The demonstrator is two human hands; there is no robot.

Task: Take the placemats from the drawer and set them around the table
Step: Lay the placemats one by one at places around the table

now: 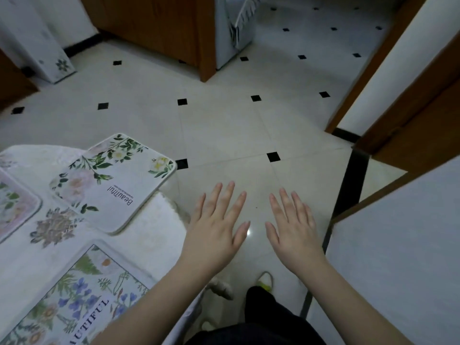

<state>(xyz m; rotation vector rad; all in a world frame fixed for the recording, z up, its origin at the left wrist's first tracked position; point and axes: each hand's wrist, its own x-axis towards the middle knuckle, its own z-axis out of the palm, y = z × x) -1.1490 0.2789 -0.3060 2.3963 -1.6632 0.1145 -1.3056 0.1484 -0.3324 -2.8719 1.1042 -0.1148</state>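
Three floral placemats lie on the white-clothed table [149, 227] at the left. One with white flowers and the word "Beautiful" [112, 183] hangs a little over the table's far edge. One with blue flowers [77, 300] lies near me. A third with pink flowers [12, 205] is cut off at the left edge. My left hand [219, 220] and my right hand [291, 222] are held out flat over the floor to the right of the table, fingers spread, holding nothing. No drawer is in view.
White floor tiles with small black squares [236, 125] stretch ahead. A wooden cabinet [159, 28] stands at the back, with a white appliance [231, 28] beside it. A wooden door frame and a white wall [398, 245] are close on the right. My dark trouser leg [263, 317] is below.
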